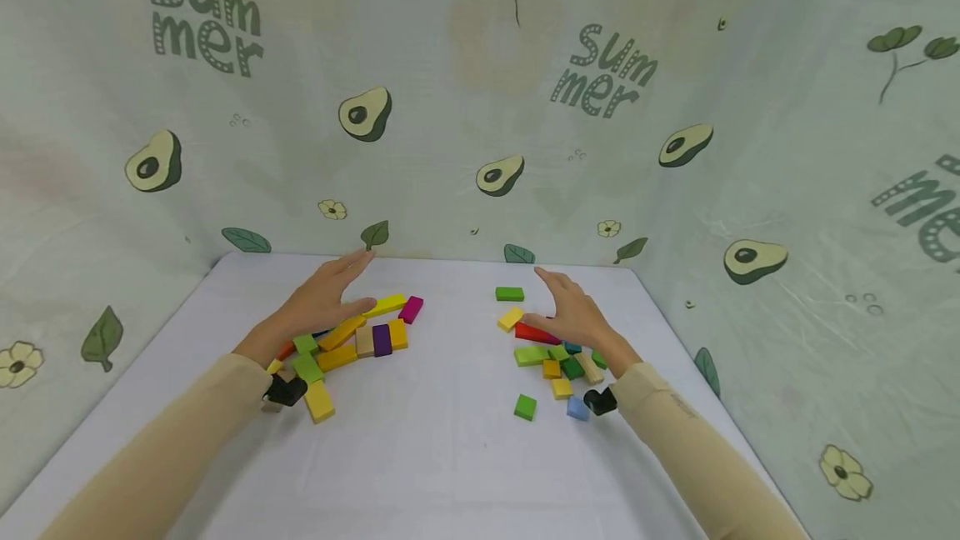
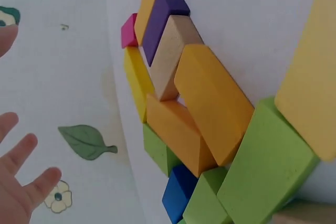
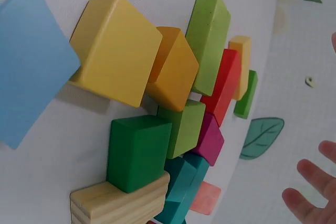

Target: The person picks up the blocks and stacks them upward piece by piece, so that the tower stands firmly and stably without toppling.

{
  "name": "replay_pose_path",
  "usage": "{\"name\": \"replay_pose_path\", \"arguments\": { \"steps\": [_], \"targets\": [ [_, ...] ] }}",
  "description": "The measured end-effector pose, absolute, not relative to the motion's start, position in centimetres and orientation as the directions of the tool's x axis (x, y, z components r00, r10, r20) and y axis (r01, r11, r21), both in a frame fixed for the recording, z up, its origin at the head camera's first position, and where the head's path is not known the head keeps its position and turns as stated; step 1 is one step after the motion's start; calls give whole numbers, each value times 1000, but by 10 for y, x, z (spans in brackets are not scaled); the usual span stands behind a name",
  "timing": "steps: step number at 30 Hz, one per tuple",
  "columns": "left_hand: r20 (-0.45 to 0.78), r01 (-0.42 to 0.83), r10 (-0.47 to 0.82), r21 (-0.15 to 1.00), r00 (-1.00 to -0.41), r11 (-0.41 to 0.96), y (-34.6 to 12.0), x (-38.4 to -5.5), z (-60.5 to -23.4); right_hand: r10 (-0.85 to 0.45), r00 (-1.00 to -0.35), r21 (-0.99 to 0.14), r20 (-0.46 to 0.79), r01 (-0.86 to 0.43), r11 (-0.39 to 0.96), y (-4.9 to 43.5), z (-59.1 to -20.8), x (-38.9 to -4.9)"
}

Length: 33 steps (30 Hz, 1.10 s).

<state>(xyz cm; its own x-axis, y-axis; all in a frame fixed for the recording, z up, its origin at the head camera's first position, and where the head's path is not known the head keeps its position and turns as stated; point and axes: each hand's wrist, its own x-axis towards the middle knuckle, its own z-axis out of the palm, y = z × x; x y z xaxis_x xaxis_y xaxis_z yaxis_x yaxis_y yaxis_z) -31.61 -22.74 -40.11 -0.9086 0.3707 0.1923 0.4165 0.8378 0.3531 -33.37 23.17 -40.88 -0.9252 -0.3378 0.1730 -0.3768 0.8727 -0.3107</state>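
Note:
My left hand (image 1: pixel 324 300) hovers with spread fingers over the left group of wooden blocks and holds nothing. Below it lie a purple block (image 1: pixel 382 340), a magenta block (image 1: pixel 411 309), a yellow block (image 1: pixel 319 401) and several orange and green ones. On the other side my right hand (image 1: pixel 573 315), fingers apart, hangs over the second group. Nearest to it are a red block (image 1: pixel 537 333) and a small yellow block (image 1: pixel 511 319). In the right wrist view, a dark green block (image 3: pixel 139 153) touches a bare wood block (image 3: pixel 121 200), and a light blue block (image 3: pixel 34 66) is close to the camera.
A white table (image 1: pixel 450 457) carries both groups, with a wide gap between them. One green block (image 1: pixel 525 407) lies apart toward the front, another green block (image 1: pixel 509 294) at the back. A printed cloth (image 1: pixel 427 190) stands behind and along the sides.

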Motion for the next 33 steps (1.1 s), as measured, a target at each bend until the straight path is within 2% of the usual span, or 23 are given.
{"name": "replay_pose_path", "arguments": {
  "steps": [9,17,33],
  "targets": [
    [100,420,427,478,-899,771,-202,-320,-423,-346,-936,-390,68,-344,854,219,-423,-346],
    [21,399,447,488,-894,776,-190,-322,-443,-385,-923,-491,7,-338,803,213,-440,-358],
    [-26,374,440,482,-898,792,-179,-323,-459,-341,-940,-444,-28,-294,846,206,-456,-370]
  ]
}}
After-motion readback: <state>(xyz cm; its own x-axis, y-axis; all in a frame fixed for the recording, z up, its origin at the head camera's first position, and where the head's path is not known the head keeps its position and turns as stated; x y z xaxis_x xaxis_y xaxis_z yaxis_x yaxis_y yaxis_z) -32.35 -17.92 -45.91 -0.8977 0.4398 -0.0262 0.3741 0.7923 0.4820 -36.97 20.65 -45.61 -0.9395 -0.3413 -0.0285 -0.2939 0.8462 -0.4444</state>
